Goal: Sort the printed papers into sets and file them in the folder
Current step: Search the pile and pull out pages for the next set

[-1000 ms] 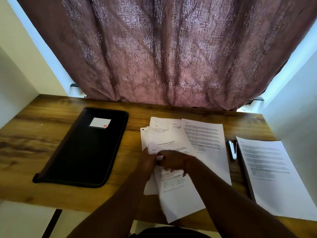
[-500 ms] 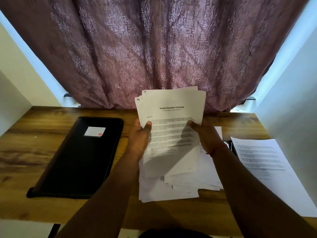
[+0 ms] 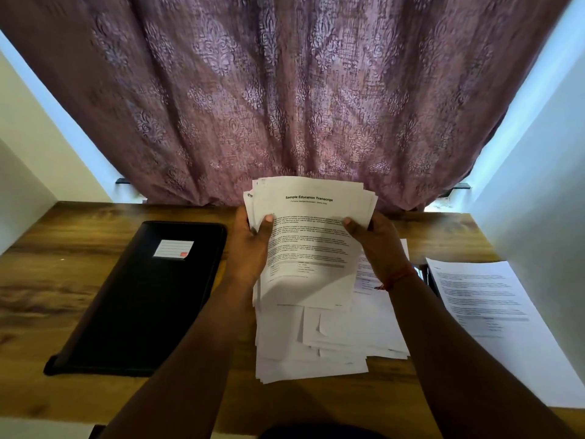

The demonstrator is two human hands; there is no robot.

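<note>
Both hands hold a sheaf of printed papers [image 3: 308,245] raised above the wooden tabletop [image 3: 63,280], tilted toward the camera with the top edge fanned slightly. The front sheet is headed "Sample Education Transcript" and carries several paragraphs of small text and what looks like a small table near the bottom, too fine to read. The left hand [image 3: 250,248] grips the sheaf's left edge, thumb pressed on the front sheet and fingers curled behind it. The right hand [image 3: 376,245] grips the right edge the same way, thumb on the front, fingers hidden behind the paper; a red thread [image 3: 395,278] circles that wrist.

Under the raised sheaf, a loose pile of sheets [image 3: 326,343] lies on the tabletop, its edges uneven and overlapping, one corner curled up. To the right, a separate printed sheet [image 3: 493,318] lies flat, reaching the tabletop's right side, apart from the pile. Between that sheet and the right wrist a dark object [image 3: 424,275] shows only as a sliver; I cannot tell what it is.

On the left of the tabletop lies a closed black folder [image 3: 136,305], angled, with 1 white label [image 3: 173,249] bearing a small red mark near its upper end. It sits just beside the left forearm, not touching the papers. A mauve patterned curtain [image 3: 285,90] hangs behind the tabletop.
</note>
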